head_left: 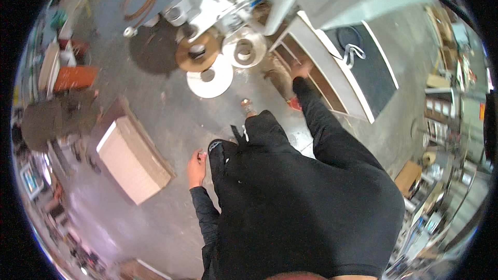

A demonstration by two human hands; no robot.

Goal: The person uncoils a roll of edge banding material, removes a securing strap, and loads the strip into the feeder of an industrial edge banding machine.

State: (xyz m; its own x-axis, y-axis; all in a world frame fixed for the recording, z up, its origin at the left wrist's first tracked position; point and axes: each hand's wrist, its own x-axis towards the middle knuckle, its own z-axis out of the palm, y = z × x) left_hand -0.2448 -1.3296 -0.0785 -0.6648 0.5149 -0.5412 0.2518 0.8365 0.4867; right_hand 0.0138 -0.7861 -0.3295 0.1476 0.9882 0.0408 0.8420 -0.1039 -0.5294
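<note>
Right grip (301,68) at white shelf unit (332,62)

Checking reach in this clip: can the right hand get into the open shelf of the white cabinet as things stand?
Probably yes. The right hand is stretched out at the open front of the white cabinet, and nothing shows between them. Whether its fingers touch the shelf is too blurred to tell.

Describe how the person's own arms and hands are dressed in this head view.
Both arms wear long black sleeves that run down to the wrists. The right sleeve is plain black and smooth, with no visible markings. The left sleeve looks quilted or puffy, with stitched ridges near the cuff. The left hand and the right hand are bare: no gloves. No watch or ring can be made out.
</note>
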